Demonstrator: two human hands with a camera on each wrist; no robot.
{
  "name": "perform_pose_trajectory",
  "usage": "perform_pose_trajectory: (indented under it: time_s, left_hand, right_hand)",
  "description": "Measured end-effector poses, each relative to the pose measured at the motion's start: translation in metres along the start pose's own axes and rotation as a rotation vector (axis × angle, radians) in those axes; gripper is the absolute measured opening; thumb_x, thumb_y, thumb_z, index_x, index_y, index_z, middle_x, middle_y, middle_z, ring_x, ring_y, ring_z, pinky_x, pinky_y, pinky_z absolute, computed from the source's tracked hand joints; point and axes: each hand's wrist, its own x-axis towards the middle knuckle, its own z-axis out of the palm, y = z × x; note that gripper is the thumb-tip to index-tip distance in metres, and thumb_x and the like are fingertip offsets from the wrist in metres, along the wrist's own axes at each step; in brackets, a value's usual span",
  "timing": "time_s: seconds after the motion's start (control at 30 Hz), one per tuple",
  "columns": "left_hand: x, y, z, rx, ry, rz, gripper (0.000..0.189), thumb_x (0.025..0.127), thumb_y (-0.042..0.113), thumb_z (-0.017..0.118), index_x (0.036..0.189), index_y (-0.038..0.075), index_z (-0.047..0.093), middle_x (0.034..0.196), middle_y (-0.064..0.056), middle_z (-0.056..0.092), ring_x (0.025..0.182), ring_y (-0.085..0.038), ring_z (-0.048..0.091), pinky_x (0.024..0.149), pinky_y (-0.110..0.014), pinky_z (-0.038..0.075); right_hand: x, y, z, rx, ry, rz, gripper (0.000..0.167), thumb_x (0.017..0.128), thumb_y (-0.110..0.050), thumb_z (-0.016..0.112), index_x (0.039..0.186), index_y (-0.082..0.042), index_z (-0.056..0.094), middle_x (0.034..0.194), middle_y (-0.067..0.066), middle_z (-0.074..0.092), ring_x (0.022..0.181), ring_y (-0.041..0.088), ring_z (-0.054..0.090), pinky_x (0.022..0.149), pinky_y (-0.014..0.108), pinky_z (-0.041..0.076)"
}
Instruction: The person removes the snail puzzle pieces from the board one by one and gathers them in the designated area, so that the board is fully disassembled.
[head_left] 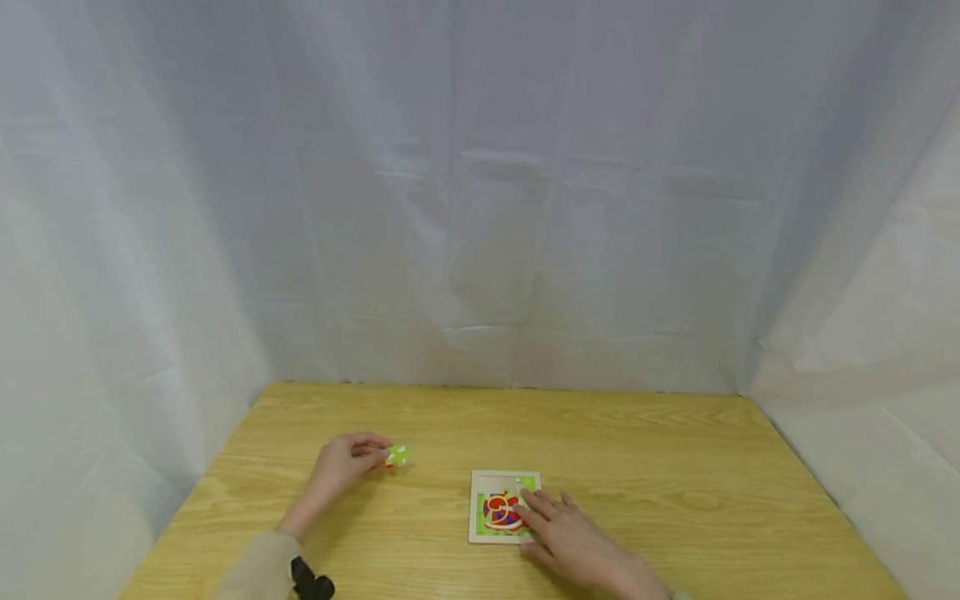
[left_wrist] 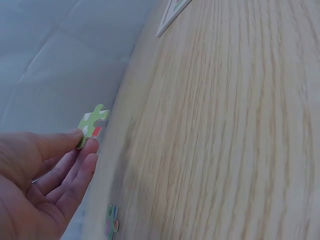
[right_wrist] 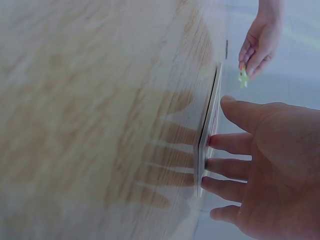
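My left hand (head_left: 348,462) pinches a green jigsaw piece (head_left: 397,455) with white spots and a red corner between thumb and fingers. In the left wrist view the jigsaw piece (left_wrist: 93,121) is tilted and held above the table, its knob pointing away from the thumb. A square puzzle board (head_left: 474,508) with a pale frame lies flat, showing a red, blue and green picture with a bare pale area along its top. The fingers of my right hand (head_left: 572,542) are spread, and their tips rest on the board's right side, covering part of the picture.
Another colourful jigsaw piece (left_wrist: 111,222) is partly visible near the bottom of the left wrist view, beyond the fingers. The wooden table (head_left: 637,442) ends at a pale curtain (head_left: 480,250) behind and at both sides. A black device (head_left: 311,581) sits at the left sleeve.
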Motion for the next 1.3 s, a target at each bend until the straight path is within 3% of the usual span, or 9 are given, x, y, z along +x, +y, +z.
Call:
perform_pose_trajectory:
  time_s: [0.27,0.4,0.6,0.83,1.07,1.17,1.3]
  left_hand:
    - [-0.005,-0.006,-0.003,-0.019,-0.067,-0.039,0.012,0.092,0.0,0.071,0.101,-0.007,0.072,0.086,-0.014,0.075,0.076,-0.019,0.071,0.064,-0.028,0.06]
    - [-0.006,-0.008,0.0,0.064,-0.082,-0.024,0.015,0.09,0.003,0.074,0.102,-0.005,0.073,0.087,-0.01,0.075,0.076,-0.018,0.07,0.065,-0.028,0.059]
    - [-0.005,-0.007,0.004,0.24,-0.035,0.014,0.016,0.083,0.005,0.081,0.097,0.002,0.076,0.084,-0.002,0.073,0.074,-0.013,0.067,0.068,-0.027,0.053]
    - [-0.006,-0.004,0.005,0.283,-0.026,0.032,0.012,0.08,0.004,0.083,0.09,0.003,0.076,0.079,-0.002,0.071,0.071,-0.013,0.064,0.064,-0.027,0.052]
    - [-0.004,-0.003,0.001,0.349,0.022,0.076,0.008,0.093,0.012,0.072,0.096,0.007,0.077,0.092,-0.008,0.075,0.083,-0.023,0.069,0.071,-0.038,0.056]
    - [-0.001,0.0,-0.003,0.334,0.025,0.093,0.013,0.097,0.014,0.068,0.102,0.005,0.077,0.101,-0.012,0.075,0.091,-0.03,0.07,0.077,-0.044,0.058]
    - [0.002,0.007,-0.004,0.289,0.004,0.099,0.017,0.099,0.016,0.066,0.107,0.005,0.076,0.104,-0.013,0.075,0.093,-0.03,0.07,0.078,-0.044,0.058]
  right_hand:
    - [0.0,0.0,0.001,-0.008,0.006,-0.007,0.053,0.104,-0.039,0.054,0.146,-0.006,0.054,0.154,0.017,0.046,0.139,0.039,0.045,0.113,0.061,0.035]
    - [0.001,0.001,0.001,-0.012,-0.003,0.0,0.053,0.105,-0.039,0.054,0.146,-0.007,0.053,0.154,0.016,0.046,0.14,0.038,0.045,0.114,0.061,0.034]
    - [0.002,0.001,0.001,-0.003,-0.004,-0.004,0.053,0.105,-0.04,0.053,0.146,-0.006,0.053,0.154,0.017,0.046,0.14,0.038,0.045,0.113,0.061,0.034]
    - [0.001,0.0,0.001,0.009,-0.006,0.003,0.053,0.104,-0.04,0.054,0.146,-0.006,0.054,0.154,0.017,0.046,0.14,0.038,0.045,0.113,0.062,0.035]
    - [0.002,0.001,0.002,0.018,0.005,0.002,0.052,0.104,-0.037,0.056,0.145,-0.005,0.054,0.154,0.018,0.046,0.139,0.039,0.045,0.112,0.062,0.035]
    - [0.001,0.003,0.002,0.035,0.013,0.0,0.052,0.104,-0.036,0.057,0.145,-0.004,0.054,0.154,0.019,0.046,0.139,0.04,0.045,0.112,0.063,0.034]
    - [0.0,0.004,0.001,0.062,0.017,-0.004,0.052,0.103,-0.035,0.057,0.145,-0.004,0.054,0.154,0.02,0.045,0.139,0.041,0.045,0.111,0.066,0.035]
